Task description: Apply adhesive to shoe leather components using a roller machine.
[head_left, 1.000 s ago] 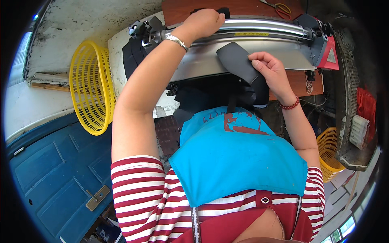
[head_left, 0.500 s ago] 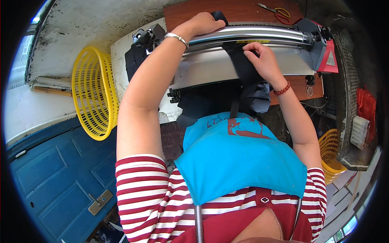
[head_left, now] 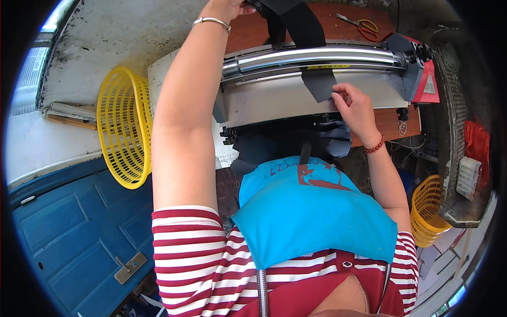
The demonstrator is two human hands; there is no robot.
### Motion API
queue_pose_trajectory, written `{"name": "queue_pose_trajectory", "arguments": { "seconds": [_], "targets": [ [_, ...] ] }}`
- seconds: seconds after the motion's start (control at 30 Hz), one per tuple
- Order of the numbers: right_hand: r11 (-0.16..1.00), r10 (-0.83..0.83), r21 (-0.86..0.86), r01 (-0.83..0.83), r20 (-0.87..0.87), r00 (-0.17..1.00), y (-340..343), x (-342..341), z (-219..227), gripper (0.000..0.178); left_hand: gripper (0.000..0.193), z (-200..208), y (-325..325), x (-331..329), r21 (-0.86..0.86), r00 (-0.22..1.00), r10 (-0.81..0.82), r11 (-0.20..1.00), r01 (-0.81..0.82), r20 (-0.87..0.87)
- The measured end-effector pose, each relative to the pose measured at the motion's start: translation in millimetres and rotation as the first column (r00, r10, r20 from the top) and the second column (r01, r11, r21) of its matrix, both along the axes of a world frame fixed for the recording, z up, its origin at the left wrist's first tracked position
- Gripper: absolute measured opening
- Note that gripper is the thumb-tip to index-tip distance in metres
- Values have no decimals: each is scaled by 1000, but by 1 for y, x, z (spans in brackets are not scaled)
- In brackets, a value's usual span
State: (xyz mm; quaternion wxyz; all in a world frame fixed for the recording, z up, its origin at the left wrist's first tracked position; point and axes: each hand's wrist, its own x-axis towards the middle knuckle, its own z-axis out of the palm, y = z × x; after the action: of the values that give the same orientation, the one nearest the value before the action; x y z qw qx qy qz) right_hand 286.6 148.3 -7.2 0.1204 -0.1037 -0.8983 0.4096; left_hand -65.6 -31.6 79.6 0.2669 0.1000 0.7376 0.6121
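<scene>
A black strip of sheet material (head_left: 306, 25) runs under the shiny metal roller (head_left: 317, 56) of a machine. Its cut tail (head_left: 320, 86) lies on the machine's flat metal plate (head_left: 264, 100) on my side. Beyond the roller, at the picture's top edge, my left hand (head_left: 226, 8) has its fingers closed on the far part of the strip, which bends and hangs there; part of this hand is cut off. My right hand (head_left: 357, 110) is over the plate, fingers curled, thumb and fingertips a little apart beside the tail's right edge. It appears to hold nothing.
Scissors with red and yellow handles (head_left: 364, 26) lie on the brown tabletop behind the machine. Black pieces (head_left: 285, 137) lie below the plate, by my blue apron (head_left: 317, 211). A yellow basket (head_left: 122, 127) stands left, another (head_left: 429, 211) lower right. The machine's red end (head_left: 426, 82) is right.
My left hand has moved from the roller away to the far side, drawing the strip with it. The strip's tail has slid up onto the plate. My right hand is slightly lower and further right.
</scene>
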Motion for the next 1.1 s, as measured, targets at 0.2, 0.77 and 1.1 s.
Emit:
{"name": "queue_pose_trajectory", "arguments": {
  "seconds": [0.2,0.77,1.1],
  "targets": [
    [989,146,-1,-147,-92,985,-13,12,3,11,42,55,-38,-11,146,977,192,973,-178,-87],
    [956,271,-139,-259,81,959,-30,80,-51,13,48,49,-286,37,-235,758,30,942,-239,-651],
    [970,241,-63,-235,112,964,-21,93,-83,12,21,-192,-417,214,-623,912,-21,736,-263,-410]
  ]
}}
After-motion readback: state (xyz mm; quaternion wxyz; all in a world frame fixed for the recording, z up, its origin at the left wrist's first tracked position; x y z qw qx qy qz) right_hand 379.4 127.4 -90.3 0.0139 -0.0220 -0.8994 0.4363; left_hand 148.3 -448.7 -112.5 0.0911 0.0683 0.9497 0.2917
